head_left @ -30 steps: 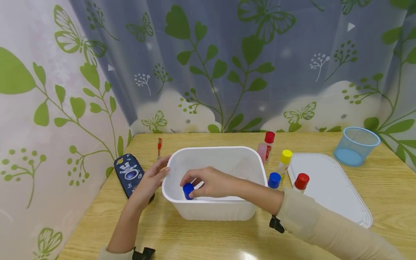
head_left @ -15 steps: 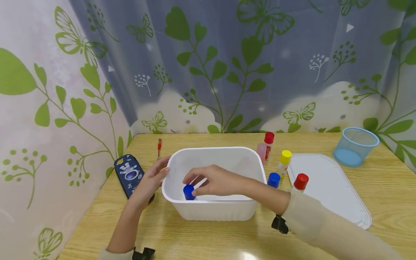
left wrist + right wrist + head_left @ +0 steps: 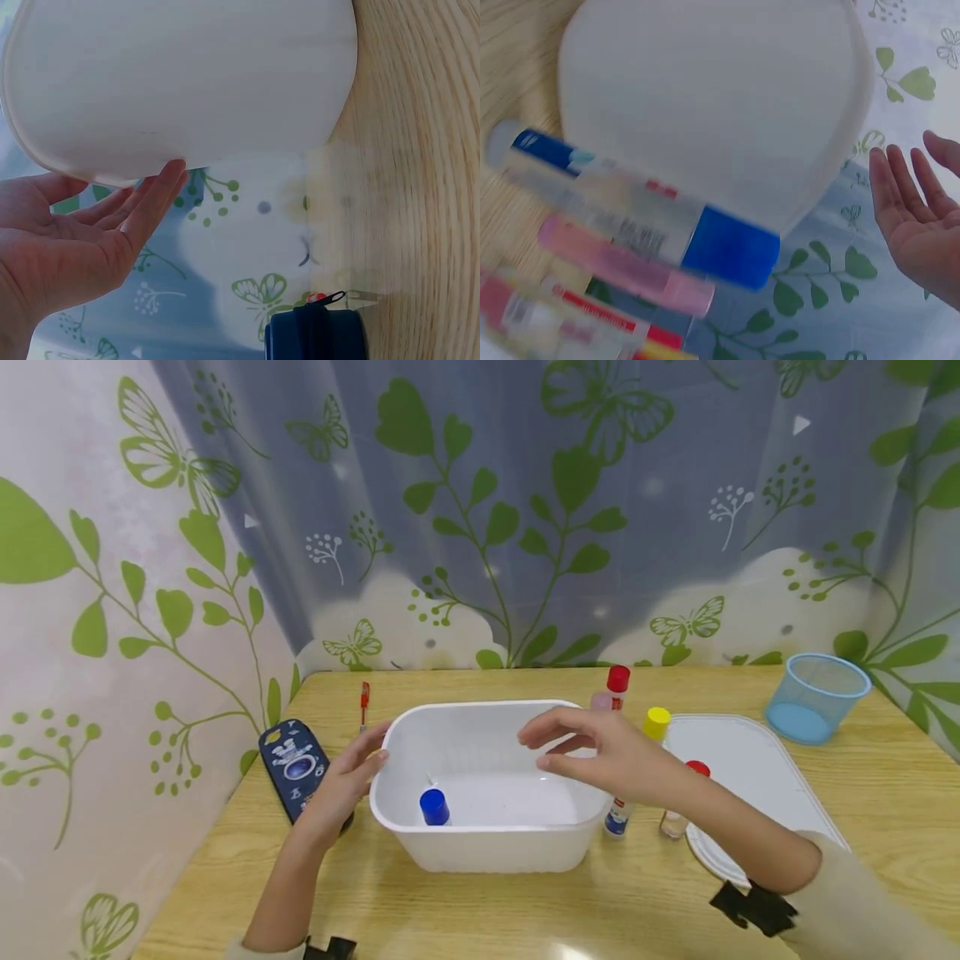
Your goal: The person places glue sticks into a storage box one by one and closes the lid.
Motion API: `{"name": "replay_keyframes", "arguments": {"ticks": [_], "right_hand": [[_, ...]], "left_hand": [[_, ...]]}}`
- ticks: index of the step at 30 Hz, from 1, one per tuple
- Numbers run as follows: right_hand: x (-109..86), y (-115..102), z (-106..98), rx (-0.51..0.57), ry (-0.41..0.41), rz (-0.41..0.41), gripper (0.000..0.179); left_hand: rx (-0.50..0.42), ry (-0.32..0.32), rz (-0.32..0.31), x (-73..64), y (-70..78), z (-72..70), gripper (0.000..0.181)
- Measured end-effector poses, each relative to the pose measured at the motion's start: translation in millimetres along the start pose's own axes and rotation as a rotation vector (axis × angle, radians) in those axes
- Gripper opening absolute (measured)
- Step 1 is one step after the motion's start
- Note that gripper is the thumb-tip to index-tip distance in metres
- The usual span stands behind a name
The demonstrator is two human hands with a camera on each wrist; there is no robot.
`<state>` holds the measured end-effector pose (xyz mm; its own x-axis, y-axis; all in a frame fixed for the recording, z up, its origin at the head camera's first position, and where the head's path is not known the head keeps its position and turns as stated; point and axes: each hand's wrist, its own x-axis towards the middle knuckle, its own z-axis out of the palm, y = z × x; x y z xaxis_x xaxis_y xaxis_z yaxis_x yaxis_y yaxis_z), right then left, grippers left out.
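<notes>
A white plastic bin [image 3: 495,850] stands mid-table. My left hand [image 3: 351,777] rests at its left end, thumb at the rim and straight fingers [image 3: 154,202] touching the outer wall. Inside, near the front left, stands a bottle with a blue cap [image 3: 434,807], its lower part hidden by the front wall. My right hand [image 3: 611,752] is over the bin's right rim, fingers loosely spread and holding nothing. Just right of the bin stands another clear blue-capped bottle [image 3: 607,195], its cap hidden behind my right hand in the head view. A pink bottle [image 3: 630,266] is beside it.
Bottles with a red cap [image 3: 618,679], a yellow cap [image 3: 657,722] and another red cap [image 3: 697,767] stand to the right. Beyond lie a white lid [image 3: 738,768] and a blue mesh cup [image 3: 817,697]. At left are an astronaut pencil case [image 3: 292,760] and a red pen [image 3: 364,697].
My right hand has let go of the blue-capped bottle in the bin and moved right to the bin's right rim. The left hand stays at the left end.
</notes>
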<state>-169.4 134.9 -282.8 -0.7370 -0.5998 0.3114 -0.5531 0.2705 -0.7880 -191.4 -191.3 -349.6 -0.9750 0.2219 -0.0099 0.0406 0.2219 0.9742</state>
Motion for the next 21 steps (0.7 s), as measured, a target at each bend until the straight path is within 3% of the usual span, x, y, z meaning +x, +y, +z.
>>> {"name": "replay_keyframes", "arguments": {"ticks": [8,14,21], "right_hand": [[-50.5,5,-21,-0.175,0.257,0.182,0.024],[-72.7,15,-16,-0.284,0.377,0.186,0.029],[-83.8,31,1,-0.374,0.437,0.178,0.034]], "left_hand": [[0.073,-0.013,-0.024,0.2,2.2,-3.2,0.048],[0.122,-0.104,0.005,2.6,4.7,-13.1,0.051],[0.139,-0.178,0.012,4.1,6.6,-17.1,0.058]]}}
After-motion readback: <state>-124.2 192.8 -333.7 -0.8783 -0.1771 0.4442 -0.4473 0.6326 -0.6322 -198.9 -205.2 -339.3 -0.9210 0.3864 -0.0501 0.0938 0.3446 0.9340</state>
